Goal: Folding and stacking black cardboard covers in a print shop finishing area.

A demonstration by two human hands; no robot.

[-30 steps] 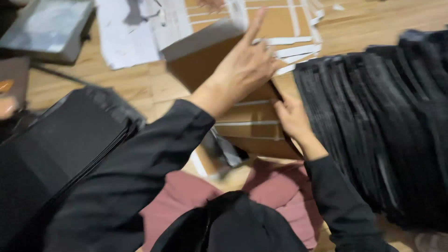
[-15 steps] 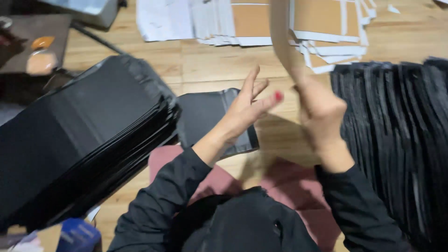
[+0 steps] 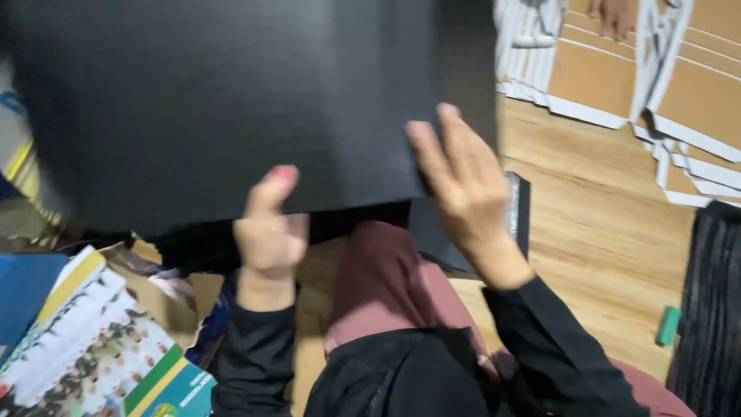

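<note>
While the big flat black textured sheet [image 3: 231,100] fills most of my view, I've got it lifted up close in front of me, tilted so its lower edge runs across just above my lap. My left hand [image 3: 270,235] is pinching that lower edge, thumb with the red-painted nail up on the near face and the other fingers curled out of sight behind it, so that's a closed grip on the sheet. My right hand [image 3: 463,181] is further along the same edge, fingers [image 3: 432,150] spread and laid flat against the near face, palm wrapped round the corner; it's pressing and holding the sheet rather than making a fist. Both black sleeves reach up from below, over dusty-pink trousers [image 3: 382,286]. Behind the sheet's lower right corner, another dark flat panel with a pale edge [image 3: 515,216] lies on the wooden plank floor [image 3: 594,232], partly hidden by my right hand. Up in the far right, brown cardboard blanks with white borders [image 3: 602,73] are spread in an overlapping heap. Down at the right edge there's a stack of black sheets [image 3: 714,309], and just beside it a small green object [image 3: 668,325] on the floor, too small to identify. At my lower left sit colourful printed cartons [image 3: 93,347], blue, green and yellow.
</note>
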